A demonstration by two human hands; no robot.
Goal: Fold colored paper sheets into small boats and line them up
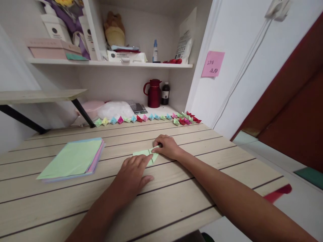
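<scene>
A light green sheet of folded origami paper (141,153) lies flat on the wooden table between my hands. My left hand (133,171) rests over its near left part, fingers stretched out and pressing down, thumb apart on the table. At the paper's far right corner, my right hand (166,146) has its fingers curled, pinching the edge between thumb and fingers. Creases cross the paper near the fingertips. To the left sits a stack of coloured paper (73,158), light green on top with pink and blue sheets beneath.
A row of small folded paper boats (133,119) runs along the table's back edge, with a cluster (186,119) at its right end. Behind stand a red jug (154,94) and a dark bottle (165,94). A small raised shelf (42,95) overhangs the back left.
</scene>
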